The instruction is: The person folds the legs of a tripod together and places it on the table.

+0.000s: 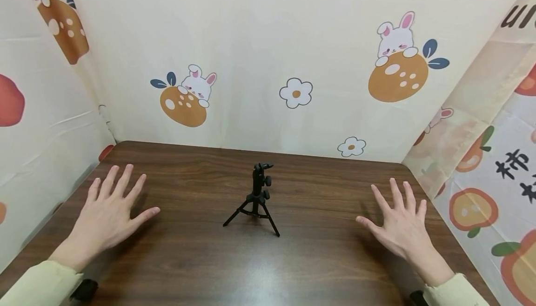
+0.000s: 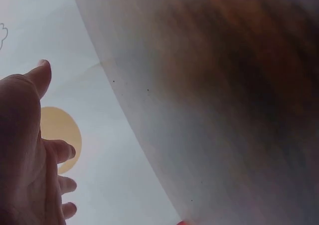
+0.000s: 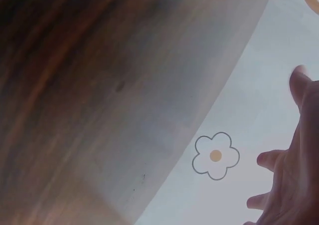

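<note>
A small black tripod (image 1: 257, 194) stands upright on the brown wooden table (image 1: 201, 259), its legs spread, with knobs on its right side. Off to its left is my left hand (image 1: 110, 210), palm down, fingers straight and spread, holding nothing. My right hand (image 1: 399, 227) is to the right of the tripod, likewise spread and holding nothing. In the left wrist view, the left hand (image 2: 25, 145) shows at the left edge with its fingers extended. The right hand (image 3: 299, 160) appears at the right edge of the right wrist view. Neither hand touches the tripod.
A pale cloth (image 1: 251, 41) printed with rabbits, oranges and flowers hangs behind the table's far edge. Similar cloth stands along the left side (image 1: 50, 92) and the right side (image 1: 481, 171), close to the hands.
</note>
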Demonstrator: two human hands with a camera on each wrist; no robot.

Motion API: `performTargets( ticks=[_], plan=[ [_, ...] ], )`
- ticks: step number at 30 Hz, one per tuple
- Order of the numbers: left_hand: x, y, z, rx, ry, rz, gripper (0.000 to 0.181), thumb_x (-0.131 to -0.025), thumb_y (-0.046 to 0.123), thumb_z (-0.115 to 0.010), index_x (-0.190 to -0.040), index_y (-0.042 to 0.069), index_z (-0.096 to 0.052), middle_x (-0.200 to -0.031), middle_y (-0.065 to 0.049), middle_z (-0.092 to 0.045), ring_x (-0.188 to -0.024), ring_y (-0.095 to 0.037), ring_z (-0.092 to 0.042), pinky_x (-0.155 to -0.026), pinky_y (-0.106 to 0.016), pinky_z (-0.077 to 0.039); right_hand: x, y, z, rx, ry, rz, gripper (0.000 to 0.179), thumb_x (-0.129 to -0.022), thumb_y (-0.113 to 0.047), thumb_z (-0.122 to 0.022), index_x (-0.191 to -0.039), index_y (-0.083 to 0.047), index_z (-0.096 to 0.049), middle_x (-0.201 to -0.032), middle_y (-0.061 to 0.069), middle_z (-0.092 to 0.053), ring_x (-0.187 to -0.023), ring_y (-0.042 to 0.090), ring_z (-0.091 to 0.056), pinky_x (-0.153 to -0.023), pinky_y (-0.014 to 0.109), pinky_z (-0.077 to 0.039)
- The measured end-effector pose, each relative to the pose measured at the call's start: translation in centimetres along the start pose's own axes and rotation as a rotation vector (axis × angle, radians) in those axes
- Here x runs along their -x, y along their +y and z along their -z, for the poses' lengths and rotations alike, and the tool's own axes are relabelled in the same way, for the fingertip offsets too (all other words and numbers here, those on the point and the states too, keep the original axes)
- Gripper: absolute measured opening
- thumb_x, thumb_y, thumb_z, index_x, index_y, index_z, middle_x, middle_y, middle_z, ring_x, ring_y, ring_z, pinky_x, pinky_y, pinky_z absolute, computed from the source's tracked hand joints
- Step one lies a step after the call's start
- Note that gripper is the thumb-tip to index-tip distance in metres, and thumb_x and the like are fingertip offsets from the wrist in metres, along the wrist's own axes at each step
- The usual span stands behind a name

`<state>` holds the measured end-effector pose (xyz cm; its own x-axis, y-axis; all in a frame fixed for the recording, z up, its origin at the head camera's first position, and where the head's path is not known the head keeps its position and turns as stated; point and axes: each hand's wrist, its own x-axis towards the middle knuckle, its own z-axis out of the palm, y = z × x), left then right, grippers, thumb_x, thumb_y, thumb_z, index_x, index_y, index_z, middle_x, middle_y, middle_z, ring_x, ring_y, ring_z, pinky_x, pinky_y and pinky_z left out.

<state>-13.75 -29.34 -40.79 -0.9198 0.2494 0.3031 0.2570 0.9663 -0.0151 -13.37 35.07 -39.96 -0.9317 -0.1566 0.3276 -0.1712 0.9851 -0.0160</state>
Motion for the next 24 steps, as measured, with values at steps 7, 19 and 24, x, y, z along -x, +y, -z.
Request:
performTargets(
  ticks=[7, 19, 24],
  plan=[
    [-0.3, 0.3, 0.3, 0.048, -0.032, 0.017, 0.088, -0.090, 0.067, -0.057, -0.148, 0.002, -0.044, -0.152, -0.029, -0.035, -0.138, -0.050, -0.028, -0.100, -0.071, -0.026, 0.0, -0.2, -0.2, -0.100, -0.014, 0.001, 0.081, -0.087, -0.059, -0.067, -0.148, -0.011, -0.046, -0.153, 0.030, -0.029, -0.140, 0.053, -0.019, -0.096, 0.075, -0.027],
    [-0.6, 2.0, 1.8, 0.259, -0.187, 0.097, 0.081, -0.095, 0.065, -0.051, -0.152, 0.009, -0.039, -0.144, -0.025, -0.049, -0.128, -0.048, -0.045, -0.082, -0.071, -0.042, -0.6, -2.3, 0.1, -0.393, -0.128, -0.015, 0.063, -0.096, -0.043, -0.065, -0.144, -0.006, -0.050, -0.143, 0.026, -0.047, -0.127, 0.050, -0.044, -0.095, 0.068, -0.035],
    [-1.0, 2.9, 2.0, 0.340, -0.201, 0.081, 0.075, -0.096, 0.061, -0.053, -0.151, 0.011, -0.043, -0.142, -0.024, -0.051, -0.128, -0.047, -0.047, -0.088, -0.070, -0.040, -1.1, -3.6, 0.3, -0.515, -0.198, -0.024, 0.059, -0.098, -0.043, -0.062, -0.145, -0.008, -0.049, -0.143, 0.019, -0.050, -0.128, 0.042, -0.048, -0.098, 0.062, -0.039]
  ],
)
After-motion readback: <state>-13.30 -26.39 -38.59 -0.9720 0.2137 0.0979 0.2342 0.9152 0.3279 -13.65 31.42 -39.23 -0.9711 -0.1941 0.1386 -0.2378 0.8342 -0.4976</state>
